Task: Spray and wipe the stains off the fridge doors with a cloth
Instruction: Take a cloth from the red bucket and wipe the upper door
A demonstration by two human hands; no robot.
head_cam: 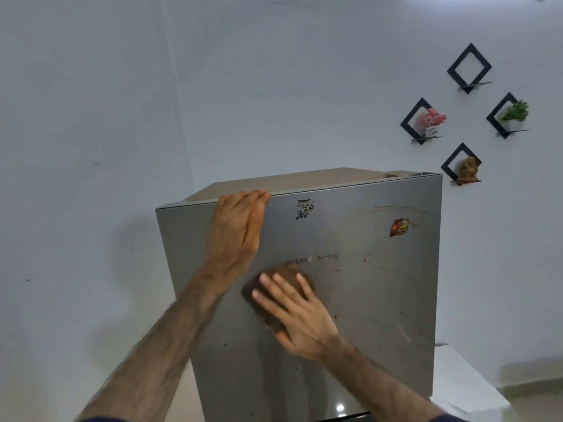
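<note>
A silver fridge door (359,300) fills the middle of the head view. Reddish-brown streaks (396,210) curve across its upper right and down its right side. My right hand (300,315) lies flat on a brown cloth (286,277) and presses it against the door's left-middle, just under the brand lettering. My left hand (240,229) grips the door's top edge, fingers hooked over it. A black torn sticker (304,208) and a red sticker (399,227) are on the door. No spray bottle is visible.
White walls surround the fridge. Black diamond wall shelves (469,68) hang at the upper right, holding a pink flower pot (431,123), a green plant (515,112) and a small figurine (466,170). A white surface (463,385) sits to the fridge's lower right.
</note>
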